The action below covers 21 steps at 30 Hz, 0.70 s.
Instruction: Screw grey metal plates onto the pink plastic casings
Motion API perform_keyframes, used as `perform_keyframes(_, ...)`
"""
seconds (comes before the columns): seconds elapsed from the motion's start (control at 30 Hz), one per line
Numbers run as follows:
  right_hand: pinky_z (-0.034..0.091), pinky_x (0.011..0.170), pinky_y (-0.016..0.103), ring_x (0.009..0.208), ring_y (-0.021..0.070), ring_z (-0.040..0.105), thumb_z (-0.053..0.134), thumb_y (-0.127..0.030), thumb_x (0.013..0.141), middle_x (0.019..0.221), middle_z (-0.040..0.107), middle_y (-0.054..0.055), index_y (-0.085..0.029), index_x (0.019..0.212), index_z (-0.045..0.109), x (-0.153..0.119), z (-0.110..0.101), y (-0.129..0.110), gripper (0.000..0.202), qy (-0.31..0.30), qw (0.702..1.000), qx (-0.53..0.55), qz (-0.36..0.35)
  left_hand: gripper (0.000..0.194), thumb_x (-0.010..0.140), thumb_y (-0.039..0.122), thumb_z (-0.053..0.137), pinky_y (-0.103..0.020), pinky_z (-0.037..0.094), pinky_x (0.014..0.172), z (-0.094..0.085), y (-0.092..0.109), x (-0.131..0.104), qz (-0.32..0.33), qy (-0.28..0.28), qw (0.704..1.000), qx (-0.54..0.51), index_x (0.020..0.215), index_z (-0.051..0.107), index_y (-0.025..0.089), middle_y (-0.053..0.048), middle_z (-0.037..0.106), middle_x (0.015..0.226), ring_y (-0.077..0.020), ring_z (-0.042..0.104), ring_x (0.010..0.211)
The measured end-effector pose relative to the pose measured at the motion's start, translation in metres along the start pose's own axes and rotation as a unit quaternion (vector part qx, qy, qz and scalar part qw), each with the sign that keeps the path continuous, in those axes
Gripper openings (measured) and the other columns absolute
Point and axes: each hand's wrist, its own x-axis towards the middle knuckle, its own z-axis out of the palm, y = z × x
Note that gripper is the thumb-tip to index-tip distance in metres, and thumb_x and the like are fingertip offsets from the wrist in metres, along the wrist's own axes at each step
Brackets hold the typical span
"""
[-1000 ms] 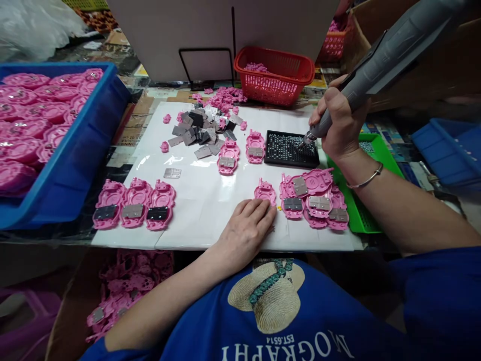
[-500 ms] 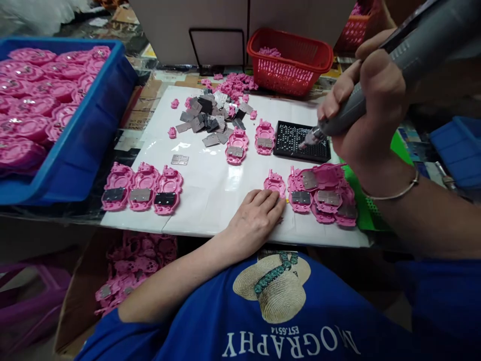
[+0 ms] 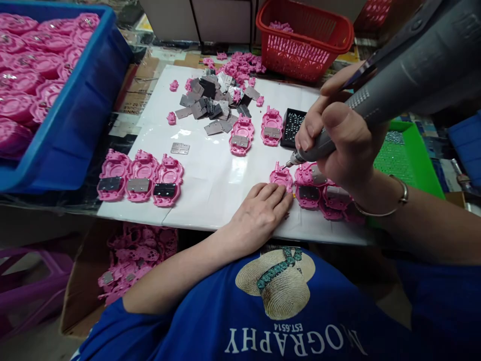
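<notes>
A grey electric screwdriver (image 3: 361,108) is gripped in my right hand (image 3: 341,130), its tip at the upper part of a pink plastic housing (image 3: 281,176). My left hand (image 3: 259,215) lies over the lower part of that housing, fingers together and pressing it to the white work surface (image 3: 214,188). Just right of it, more pink housings with metal plates (image 3: 308,194) are heaped, partly behind my right hand. A black screw tray (image 3: 293,128) sits behind the tip, partly hidden by my fingers.
Three pink housings (image 3: 139,185) stand in a row at left, near a loose metal plate (image 3: 180,148). Plates (image 3: 210,108) are piled farther back. A blue crate (image 3: 86,95), a red basket (image 3: 300,55) and a green tray (image 3: 421,155) surround the work surface.
My right hand has brought the screwdriver tip from the black screw tray down and left to the housing under my left hand. The whole view has shifted slightly.
</notes>
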Motion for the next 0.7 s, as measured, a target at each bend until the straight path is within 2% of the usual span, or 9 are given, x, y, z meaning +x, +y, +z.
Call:
perform_keyframes(0.2, 0.034, 0.044, 0.029, 0.044, 0.0110, 0.047, 0.074, -0.029, 0.075, 0.061, 0.052, -0.007, -0.028, 0.090, 0.058, -0.001, 0.000, 0.003, 0.022, -0.013, 0.999, 0.029, 0.003, 0.036, 0.099, 0.019, 0.045, -0.040, 0.039, 0.103, 0.001, 0.000, -0.001, -0.003, 0.004, 1.000, 0.003, 0.132, 0.052, 0.007, -0.015, 0.060, 0.130, -0.0265, 0.052, 0.120)
perform_keyframes(0.33, 0.034, 0.044, 0.031, 0.045, 0.0128, 0.047, 0.079, -0.035, 0.074, 0.059, 0.052, -0.005, -0.028, 0.087, 0.061, -0.003, 0.001, 0.005, 0.023, -0.014, 1.000, 0.020, 0.013, 0.036, 0.100, 0.019, 0.044, -0.041, 0.040, 0.103, 0.002, 0.000, -0.001, -0.004, 0.005, 1.000, -0.002, 0.133, 0.052, 0.008, -0.014, 0.060, 0.131, -0.0262, 0.051, 0.120)
perform_keyframes(0.5, 0.028, 0.036, 0.030, 0.037, 0.0112, 0.036, 0.080, -0.048, 0.070, 0.053, 0.045, -0.005, -0.027, 0.072, 0.051, -0.005, 0.001, 0.013, 0.036, -0.033, 0.999, -0.025, 0.002, 0.036, 0.100, 0.018, 0.044, -0.041, 0.041, 0.103, 0.000, 0.000, 0.000, -0.003, -0.008, 1.000, -0.011, 0.133, 0.052, 0.006, -0.015, 0.060, 0.132, -0.0262, 0.051, 0.120)
perform_keyframes(0.57, 0.027, 0.035, 0.030, 0.036, 0.0107, 0.033, 0.080, -0.051, 0.069, 0.051, 0.043, -0.006, -0.027, 0.072, 0.049, -0.005, 0.000, 0.016, 0.039, -0.042, 0.999, -0.030, 0.011, 0.036, 0.100, 0.019, 0.043, -0.041, 0.041, 0.102, 0.000, 0.000, 0.001, -0.005, -0.007, 1.000, -0.009, 0.132, 0.052, 0.007, -0.015, 0.061, 0.131, -0.0261, 0.052, 0.119)
perform_keyframes(0.7, 0.034, 0.040, 0.030, 0.039, 0.0115, 0.040, 0.080, -0.051, 0.068, 0.052, 0.045, -0.007, -0.028, 0.079, 0.052, -0.001, -0.001, 0.014, 0.039, -0.048, 0.998, -0.007, 0.037, 0.035, 0.100, 0.019, 0.044, -0.041, 0.042, 0.100, 0.001, 0.000, 0.000, -0.010, -0.004, 1.000, -0.006, 0.132, 0.053, 0.009, -0.014, 0.061, 0.131, -0.0255, 0.053, 0.117)
